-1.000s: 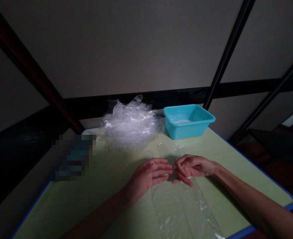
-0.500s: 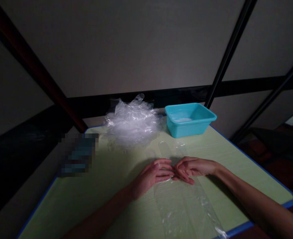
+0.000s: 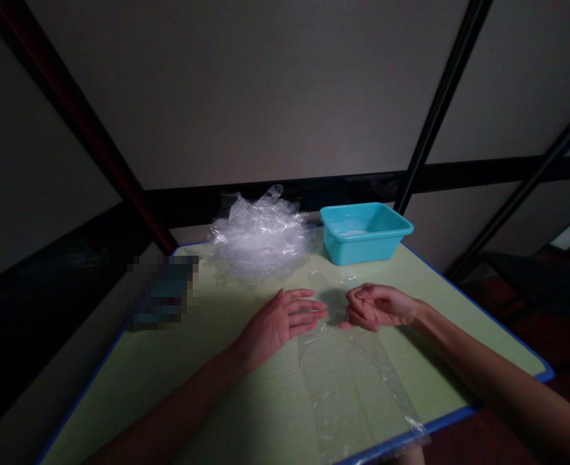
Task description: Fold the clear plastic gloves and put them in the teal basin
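A long clear plastic sheet (image 3: 352, 381), shaped like a flat glove or sleeve, lies on the pale green table (image 3: 192, 374) and runs from the middle to the near edge. My left hand (image 3: 279, 320) rests at the sheet's left side with its fingers stretched out and slightly apart, holding nothing. My right hand (image 3: 379, 307) hovers at the sheet's upper right with its fingers curled together, fingertips down by the plastic. Whether they pinch the film I cannot make out. A small gap separates the two hands.
A heap of crumpled clear plastic (image 3: 260, 242) sits at the back of the table, with a teal tub (image 3: 365, 232) to its right. A blurred-out dark object (image 3: 163, 290) lies at the left edge. Dark frame bars (image 3: 439, 103) rise behind the table.
My hands were touching fingertip to fingertip over the sheet; they have drawn apart and moved slightly away from me. The view shifted a little to the left.
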A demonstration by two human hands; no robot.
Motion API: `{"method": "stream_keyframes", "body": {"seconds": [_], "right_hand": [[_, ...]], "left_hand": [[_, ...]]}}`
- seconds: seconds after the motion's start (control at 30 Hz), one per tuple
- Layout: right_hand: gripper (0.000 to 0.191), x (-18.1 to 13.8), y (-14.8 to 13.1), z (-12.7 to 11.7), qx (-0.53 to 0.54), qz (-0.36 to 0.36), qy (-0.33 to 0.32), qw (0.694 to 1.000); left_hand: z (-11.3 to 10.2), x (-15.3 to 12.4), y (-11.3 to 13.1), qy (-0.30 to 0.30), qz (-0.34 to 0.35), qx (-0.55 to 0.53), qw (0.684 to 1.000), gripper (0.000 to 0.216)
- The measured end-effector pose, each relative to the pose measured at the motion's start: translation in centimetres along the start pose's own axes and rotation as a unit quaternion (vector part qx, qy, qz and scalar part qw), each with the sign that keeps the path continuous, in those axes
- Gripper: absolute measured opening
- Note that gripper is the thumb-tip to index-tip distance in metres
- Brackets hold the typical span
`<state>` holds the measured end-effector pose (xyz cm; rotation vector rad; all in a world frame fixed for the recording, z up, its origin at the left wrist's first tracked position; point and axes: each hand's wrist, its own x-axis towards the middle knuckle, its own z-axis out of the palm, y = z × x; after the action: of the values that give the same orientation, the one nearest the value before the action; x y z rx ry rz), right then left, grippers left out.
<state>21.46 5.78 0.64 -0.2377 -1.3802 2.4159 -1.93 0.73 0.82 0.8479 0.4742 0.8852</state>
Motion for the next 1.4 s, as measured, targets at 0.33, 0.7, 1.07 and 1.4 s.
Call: {"method": "stream_keyframes", "body": {"seconds": [0.33,0.7,1.07,1.4], "right_hand": [[0.025,0.6,1.8,-0.1,-0.007,0.055,-0.005,0.998],[0.024,0.4,1.9,-0.1,0.007,0.040,0.016,0.999],[0.018,-3.3,0.0,3.8,-0.384,-0.083,0.167,0.904],[0.073,-8.8,2.3,8.3,-0.752,-0.050,-0.010,0.657]], "left_hand": [[-0.4,0.4,-2.5,0.015,-0.038,0.027,0.999,0.043],[-0.6,0.3,-1.9,-0.010,-0.041,0.001,0.999,0.045],[-1.0,-0.9,0.0,0.033,0.010,-0.037,0.999,0.040],[-0.8,-0.7,-1.6,-0.006,-0.022,0.008,1.000,0.043]]}}
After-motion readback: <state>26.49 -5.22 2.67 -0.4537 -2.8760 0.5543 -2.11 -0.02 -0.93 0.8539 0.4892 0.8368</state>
